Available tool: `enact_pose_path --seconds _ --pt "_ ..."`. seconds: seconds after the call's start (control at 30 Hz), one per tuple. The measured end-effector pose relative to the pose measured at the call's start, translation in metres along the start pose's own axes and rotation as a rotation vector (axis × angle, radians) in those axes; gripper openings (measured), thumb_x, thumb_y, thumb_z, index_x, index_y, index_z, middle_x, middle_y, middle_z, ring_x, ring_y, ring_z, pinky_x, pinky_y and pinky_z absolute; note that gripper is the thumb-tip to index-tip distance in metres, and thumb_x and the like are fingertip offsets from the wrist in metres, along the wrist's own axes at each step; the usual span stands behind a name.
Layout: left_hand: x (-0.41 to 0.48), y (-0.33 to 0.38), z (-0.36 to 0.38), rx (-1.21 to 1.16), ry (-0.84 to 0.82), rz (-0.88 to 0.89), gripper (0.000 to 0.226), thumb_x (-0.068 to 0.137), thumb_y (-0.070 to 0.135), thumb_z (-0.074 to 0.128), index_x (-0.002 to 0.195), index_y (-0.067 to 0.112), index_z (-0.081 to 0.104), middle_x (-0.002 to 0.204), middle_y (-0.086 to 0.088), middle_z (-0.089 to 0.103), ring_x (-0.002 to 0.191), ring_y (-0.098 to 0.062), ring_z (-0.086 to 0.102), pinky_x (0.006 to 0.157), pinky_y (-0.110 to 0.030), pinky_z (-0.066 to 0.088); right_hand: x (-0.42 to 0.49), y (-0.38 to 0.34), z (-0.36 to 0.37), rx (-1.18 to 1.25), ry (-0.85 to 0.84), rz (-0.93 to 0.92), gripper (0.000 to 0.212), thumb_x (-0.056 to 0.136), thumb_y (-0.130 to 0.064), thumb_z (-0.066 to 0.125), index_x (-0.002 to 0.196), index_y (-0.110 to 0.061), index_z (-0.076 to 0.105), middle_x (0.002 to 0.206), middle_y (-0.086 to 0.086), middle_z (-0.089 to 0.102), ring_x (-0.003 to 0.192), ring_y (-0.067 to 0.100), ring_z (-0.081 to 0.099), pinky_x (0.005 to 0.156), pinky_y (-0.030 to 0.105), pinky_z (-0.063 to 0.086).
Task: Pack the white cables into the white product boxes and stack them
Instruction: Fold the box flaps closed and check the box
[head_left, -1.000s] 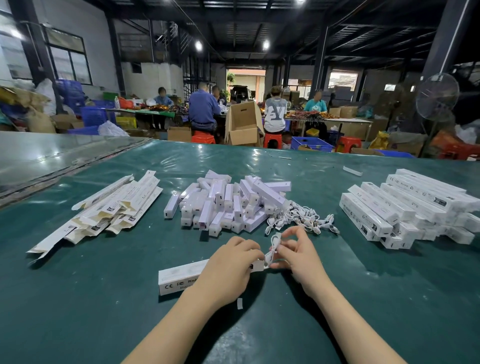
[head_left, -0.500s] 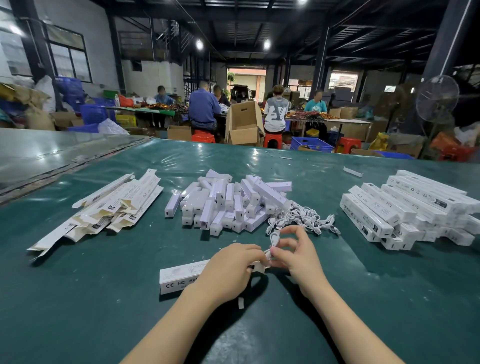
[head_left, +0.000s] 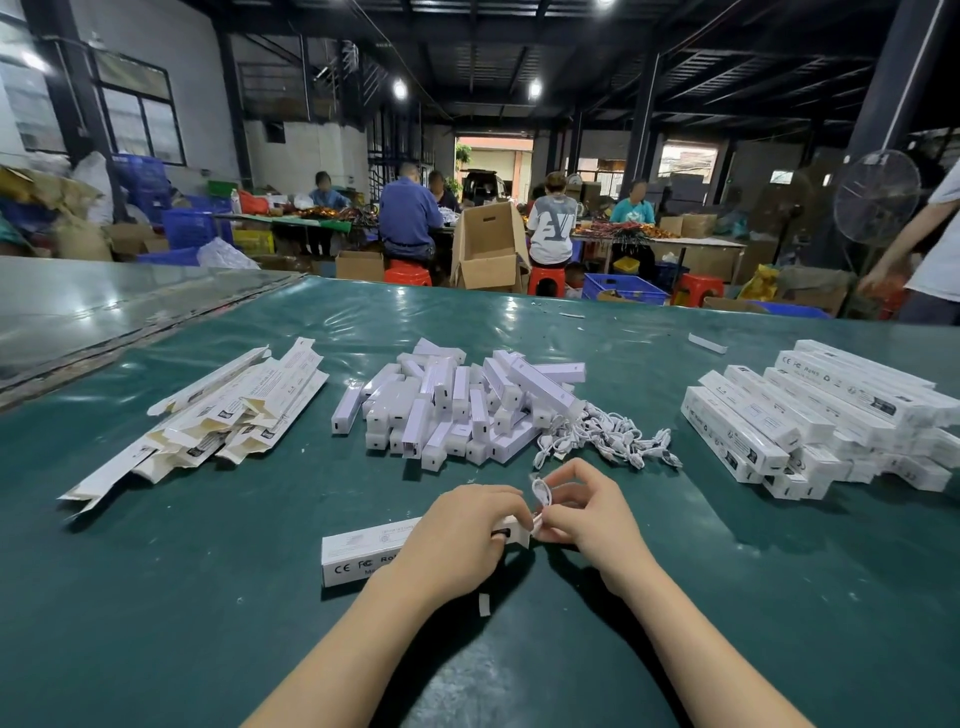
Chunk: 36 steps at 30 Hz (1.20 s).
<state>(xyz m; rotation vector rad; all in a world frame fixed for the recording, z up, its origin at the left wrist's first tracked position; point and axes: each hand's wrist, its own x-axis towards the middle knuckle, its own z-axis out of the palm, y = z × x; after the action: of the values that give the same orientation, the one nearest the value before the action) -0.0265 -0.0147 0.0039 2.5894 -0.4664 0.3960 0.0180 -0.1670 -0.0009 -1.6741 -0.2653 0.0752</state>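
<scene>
One box (head_left: 363, 553) gripped by left hand (head_left: 457, 535), cable (head_left: 540, 491) pinched by right hand (head_left: 587, 514); green table (head_left: 208, 597), workers (head_left: 410, 218) seated behind.

Box in hand (head_left: 358, 553): white, long, lying flat, printed face up, right end gripped by left hand (head_left: 462, 535).
Held cable (head_left: 540, 491): white, coiled, pinched by right hand (head_left: 587, 512) at that end.
Loose cables (head_left: 608, 434): tangled heap, centre.
Closed boxes (head_left: 810, 421): stacked, far right.

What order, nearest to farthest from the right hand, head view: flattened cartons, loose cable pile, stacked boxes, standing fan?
1. loose cable pile, just beyond the right hand.
2. stacked boxes, table's right.
3. flattened cartons, table's left.
4. standing fan, background right.
</scene>
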Motion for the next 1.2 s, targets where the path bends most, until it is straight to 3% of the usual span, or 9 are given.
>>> enact_pose_path --seconds 0.1,0.33,0.5,0.6,0.77,0.93,1.03,1.2 --pt "-0.001 0.0 0.0 -0.005 0.009 -0.012 0.037 0.075 -0.005 0.051 0.098 0.021 0.066 0.119 0.008 0.062 0.111 -0.014 0.052 0.087 -0.018 0.032 0.0 0.001 0.002 0.052 0.071 -0.002 0.026 0.074 0.018 0.051 0.079 -0.007 0.049 0.072 0.013 0.059 0.058 0.024 0.061 0.068 0.04 0.057" --pt "0.0 -0.001 0.0 0.004 -0.003 -0.007 0.034 0.077 -0.001 0.053 0.1 0.022 0.065 0.117 0.013 0.061 0.11 -0.011 0.052 0.089 -0.021 0.035 -0.003 -0.002 0.008 -0.105 0.055 -0.024 0.031 0.068 0.015 0.058 0.079 -0.013 0.05 0.073 0.005 0.059 0.051 0.02 0.052 0.066 0.043 0.055" --pt "0.0 -0.002 0.0 -0.026 -0.003 -0.002 0.034 0.076 -0.003 0.054 0.097 0.021 0.065 0.114 0.016 0.062 0.107 -0.011 0.054 0.091 -0.026 0.038 -0.001 -0.004 0.01 -0.466 0.08 -0.118 0.02 0.067 -0.002 0.063 0.067 -0.019 0.054 0.06 -0.008 0.056 0.055 0.017 0.05 0.056 0.025 0.041" --pt "0.0 -0.002 0.001 -0.026 -0.002 -0.002 0.035 0.075 -0.003 0.054 0.097 0.022 0.065 0.112 0.017 0.063 0.106 -0.012 0.055 0.09 -0.024 0.038 -0.001 -0.004 0.011 -0.577 0.068 -0.161 0.019 0.07 -0.009 0.064 0.063 -0.023 0.054 0.054 -0.008 0.049 0.057 0.015 0.044 0.055 0.025 0.033" --pt "0.001 -0.003 0.001 -0.035 0.021 -0.021 0.036 0.076 -0.002 0.055 0.098 0.023 0.068 0.118 0.013 0.062 0.11 -0.011 0.054 0.091 -0.02 0.035 0.0 -0.005 0.005 -0.7 0.02 -0.136 0.021 0.074 -0.016 0.062 0.06 -0.031 0.054 0.055 -0.01 0.051 0.056 0.01 0.045 0.055 0.024 0.036" --pt "0.001 -0.005 -0.001 -0.021 -0.013 -0.041 0.039 0.079 0.003 0.055 0.103 0.03 0.067 0.135 0.011 0.049 0.124 -0.01 0.045 0.1 -0.026 0.034 -0.001 -0.003 0.006 -0.839 -0.092 -0.207 0.019 0.08 -0.008 0.053 0.082 -0.014 0.071 0.072 -0.008 0.047 0.073 0.014 0.046 0.065 0.025 0.034" --pt "0.002 -0.005 -0.004 -0.08 0.02 -0.059 0.034 0.075 0.002 0.057 0.1 0.023 0.066 0.118 0.009 0.059 0.113 -0.011 0.051 0.094 -0.028 0.038 -0.001 0.0 0.008 -0.827 -0.061 -0.257 0.024 0.083 -0.004 0.051 0.091 -0.013 0.072 0.082 -0.003 0.045 0.077 0.015 0.047 0.07 0.025 0.036" --pt "0.002 -0.005 -0.007 -0.128 0.026 -0.097 0.025 0.075 0.009 0.056 0.096 0.019 0.062 0.097 0.006 0.064 0.094 -0.012 0.057 0.084 -0.028 0.044 -0.003 0.001 0.006 -0.654 -0.034 -0.27 0.033 0.076 0.009 0.052 0.089 -0.013 0.072 0.076 -0.004 0.051 0.066 0.007 0.046 0.064 0.011 0.035"
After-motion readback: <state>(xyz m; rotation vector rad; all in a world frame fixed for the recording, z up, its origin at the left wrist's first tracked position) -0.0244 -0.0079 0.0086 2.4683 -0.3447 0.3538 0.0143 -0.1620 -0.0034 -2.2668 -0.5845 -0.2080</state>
